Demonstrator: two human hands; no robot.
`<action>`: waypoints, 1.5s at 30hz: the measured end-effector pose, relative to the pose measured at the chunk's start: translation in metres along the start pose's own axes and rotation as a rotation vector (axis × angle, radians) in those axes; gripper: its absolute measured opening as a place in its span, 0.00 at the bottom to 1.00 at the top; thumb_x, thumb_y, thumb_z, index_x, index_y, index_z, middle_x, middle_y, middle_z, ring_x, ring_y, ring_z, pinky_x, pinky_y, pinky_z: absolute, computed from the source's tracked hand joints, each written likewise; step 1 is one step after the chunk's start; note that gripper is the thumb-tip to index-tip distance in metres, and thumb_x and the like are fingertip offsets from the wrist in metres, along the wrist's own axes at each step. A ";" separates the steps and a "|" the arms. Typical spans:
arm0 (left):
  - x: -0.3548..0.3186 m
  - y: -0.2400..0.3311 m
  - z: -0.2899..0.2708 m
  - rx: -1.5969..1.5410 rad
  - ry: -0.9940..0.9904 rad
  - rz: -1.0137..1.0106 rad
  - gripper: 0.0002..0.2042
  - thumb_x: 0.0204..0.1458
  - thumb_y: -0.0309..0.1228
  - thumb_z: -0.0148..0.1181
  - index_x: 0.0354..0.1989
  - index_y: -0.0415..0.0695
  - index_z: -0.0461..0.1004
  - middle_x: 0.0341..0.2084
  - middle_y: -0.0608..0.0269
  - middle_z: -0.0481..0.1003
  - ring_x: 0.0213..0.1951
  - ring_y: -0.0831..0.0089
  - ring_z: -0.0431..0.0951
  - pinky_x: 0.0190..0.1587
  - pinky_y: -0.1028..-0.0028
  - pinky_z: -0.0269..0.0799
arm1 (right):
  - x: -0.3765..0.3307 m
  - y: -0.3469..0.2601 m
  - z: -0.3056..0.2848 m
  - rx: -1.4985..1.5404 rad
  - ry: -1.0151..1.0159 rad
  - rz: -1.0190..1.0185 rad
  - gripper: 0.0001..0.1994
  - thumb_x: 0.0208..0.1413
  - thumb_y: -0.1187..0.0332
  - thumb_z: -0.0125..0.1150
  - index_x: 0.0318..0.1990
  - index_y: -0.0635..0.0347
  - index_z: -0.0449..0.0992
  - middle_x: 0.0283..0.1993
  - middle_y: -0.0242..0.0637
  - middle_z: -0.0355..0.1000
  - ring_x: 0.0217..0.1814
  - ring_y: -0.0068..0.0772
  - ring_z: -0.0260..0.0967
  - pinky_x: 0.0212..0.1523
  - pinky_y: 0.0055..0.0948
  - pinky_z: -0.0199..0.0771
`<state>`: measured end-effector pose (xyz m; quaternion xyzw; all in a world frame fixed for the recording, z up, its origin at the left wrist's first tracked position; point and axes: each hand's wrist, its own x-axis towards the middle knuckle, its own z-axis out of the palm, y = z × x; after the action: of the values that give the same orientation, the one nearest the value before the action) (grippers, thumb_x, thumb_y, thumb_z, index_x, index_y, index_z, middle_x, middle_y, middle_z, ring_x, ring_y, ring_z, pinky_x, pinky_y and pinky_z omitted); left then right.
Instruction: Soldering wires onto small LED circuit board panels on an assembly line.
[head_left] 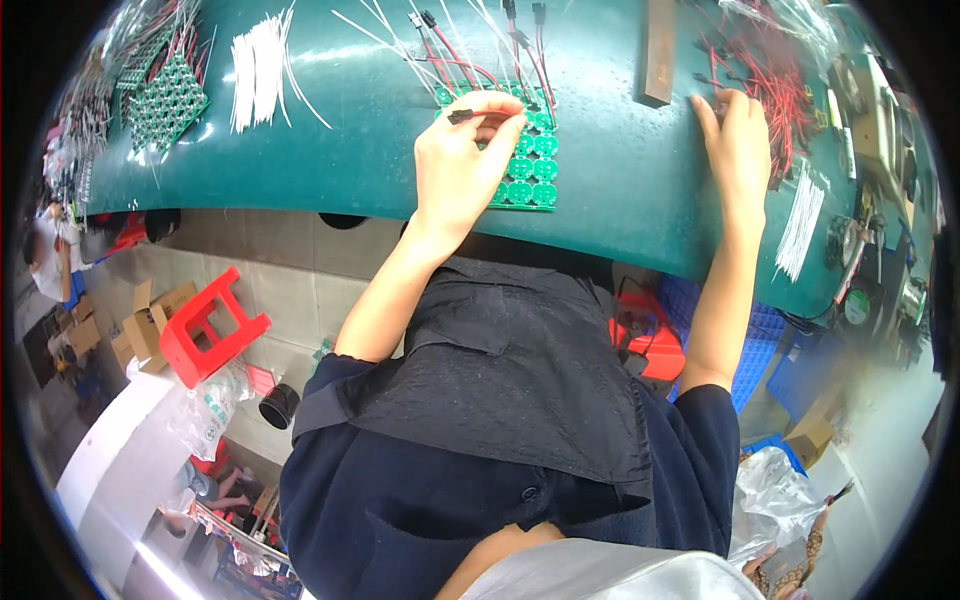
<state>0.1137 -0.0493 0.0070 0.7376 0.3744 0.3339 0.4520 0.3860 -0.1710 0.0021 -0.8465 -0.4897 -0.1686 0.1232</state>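
My left hand (455,165) is over the green circuit board panel (545,170), its thumb and forefinger pinched on a short red wire lead with a black connector (460,116). The connector sticks out to the left, across the fingers. The panel has rows of round boards, and part of it is hidden under this hand. Several red and black leads (445,60) with connectors and white wires rise from its far rows. To the right, my right hand (738,150) is beside a heap of red wire leads (780,85), thumb and fingers apart, with nothing visible between them.
A brown bar (657,55) lies between panel and heap on the green table (350,170). White wires (260,75) lie at the left, near another wired green panel (168,105). More white wires (800,222) lie right. A red stool (215,325) stands below the table.
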 end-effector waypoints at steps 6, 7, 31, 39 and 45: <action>-0.003 -0.002 0.005 0.065 0.031 0.091 0.04 0.50 0.24 0.63 0.34 0.41 0.79 0.30 0.62 0.79 0.28 0.75 0.81 0.33 0.77 0.76 | 0.007 -0.001 -0.002 -0.159 -0.162 0.132 0.10 0.56 0.63 0.58 0.34 0.62 0.73 0.32 0.46 0.74 0.32 0.52 0.74 0.37 0.41 0.76; -0.003 -0.003 0.006 0.059 0.028 0.092 0.04 0.50 0.24 0.63 0.34 0.41 0.79 0.30 0.62 0.79 0.28 0.75 0.81 0.33 0.77 0.76 | 0.007 -0.002 -0.008 -0.156 -0.213 0.173 0.10 0.55 0.64 0.58 0.33 0.63 0.73 0.31 0.47 0.74 0.31 0.50 0.74 0.37 0.41 0.76; -0.018 0.017 -0.015 -0.565 -0.254 -0.148 0.10 0.50 0.24 0.66 0.40 0.37 0.77 0.35 0.62 0.78 0.36 0.78 0.79 0.42 0.78 0.77 | -0.072 -0.149 -0.048 1.052 -0.108 0.104 0.08 0.54 0.73 0.65 0.38 0.62 0.72 0.28 0.32 0.71 0.25 0.17 0.69 0.27 0.19 0.71; -0.022 0.014 -0.028 -0.456 -0.169 -0.304 0.09 0.51 0.21 0.64 0.40 0.37 0.76 0.36 0.62 0.78 0.38 0.78 0.79 0.43 0.78 0.77 | -0.062 -0.160 -0.031 0.802 0.080 -0.243 0.07 0.50 0.72 0.65 0.37 0.60 0.76 0.30 0.37 0.72 0.29 0.38 0.72 0.30 0.31 0.73; -0.002 -0.004 -0.030 -0.379 -0.037 -0.208 0.07 0.50 0.23 0.65 0.38 0.39 0.78 0.35 0.62 0.78 0.37 0.77 0.80 0.42 0.77 0.77 | -0.034 -0.128 -0.027 0.560 0.058 -0.220 0.07 0.51 0.74 0.62 0.38 0.57 0.77 0.36 0.37 0.71 0.36 0.38 0.71 0.37 0.33 0.74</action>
<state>0.0861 -0.0371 0.0138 0.6027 0.3705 0.3364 0.6216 0.2543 -0.1454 0.0178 -0.7163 -0.6023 -0.0633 0.3466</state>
